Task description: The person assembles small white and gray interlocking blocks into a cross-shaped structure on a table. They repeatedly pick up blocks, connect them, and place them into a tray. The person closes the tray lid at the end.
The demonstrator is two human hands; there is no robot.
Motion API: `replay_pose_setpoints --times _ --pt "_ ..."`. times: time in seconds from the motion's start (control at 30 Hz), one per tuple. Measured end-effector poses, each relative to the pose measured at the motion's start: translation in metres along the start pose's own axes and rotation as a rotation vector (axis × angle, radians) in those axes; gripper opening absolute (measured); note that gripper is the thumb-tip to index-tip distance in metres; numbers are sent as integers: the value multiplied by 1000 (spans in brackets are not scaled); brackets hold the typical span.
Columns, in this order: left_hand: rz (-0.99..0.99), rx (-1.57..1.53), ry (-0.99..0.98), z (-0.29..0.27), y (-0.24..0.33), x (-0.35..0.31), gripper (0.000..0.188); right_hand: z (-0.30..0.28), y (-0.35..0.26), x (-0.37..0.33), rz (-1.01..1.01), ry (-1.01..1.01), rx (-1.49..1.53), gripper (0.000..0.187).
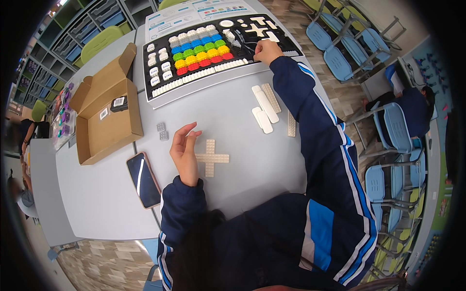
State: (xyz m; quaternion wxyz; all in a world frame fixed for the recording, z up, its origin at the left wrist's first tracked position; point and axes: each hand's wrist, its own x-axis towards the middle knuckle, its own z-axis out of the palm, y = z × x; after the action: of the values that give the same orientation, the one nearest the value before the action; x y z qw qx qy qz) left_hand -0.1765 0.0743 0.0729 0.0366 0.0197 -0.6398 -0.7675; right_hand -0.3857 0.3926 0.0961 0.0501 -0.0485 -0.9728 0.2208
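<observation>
My left hand [184, 154] hovers at the left arm of a beige studded cross-shaped piece [210, 166] on the table. Its fingers are curled but apart, with nothing between them. My right hand [267, 52] reaches to the right part of a black-lined kit tray [208, 80]. Its fingers are closed at the tray's near side, and whatever they hold is hidden. Rows of coloured blocks [201, 57] fill the tray's middle. Beside my right hand lie black cables [246, 44] and white cross-shaped parts [256, 31].
White rounded bars [265, 105] and beige studded strips [291, 125] lie near my right sleeve. Two small grey blocks [163, 136], a phone [143, 179] and an open cardboard box [104, 123] are to the left. Blue chairs [337, 63] stand at right, where another person [412, 111] sits.
</observation>
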Motion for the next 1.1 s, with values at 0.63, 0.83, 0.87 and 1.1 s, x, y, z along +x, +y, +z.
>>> replay_pose_setpoints --times 0.63,0.83,0.87,1.1 --pt "33 15 -90 -3 -7 -2 18 12 -42 -12 149 -228 -350 31" --pt "31 -13 -95 -3 -9 -3 18 20 -38 -17 211 -108 -141 43" --pt "28 -11 -95 -3 -8 -2 18 19 -40 -19 197 -112 -171 43" --pt "37 -5 -83 -3 -5 -3 16 19 -47 -23 174 -119 -257 40"
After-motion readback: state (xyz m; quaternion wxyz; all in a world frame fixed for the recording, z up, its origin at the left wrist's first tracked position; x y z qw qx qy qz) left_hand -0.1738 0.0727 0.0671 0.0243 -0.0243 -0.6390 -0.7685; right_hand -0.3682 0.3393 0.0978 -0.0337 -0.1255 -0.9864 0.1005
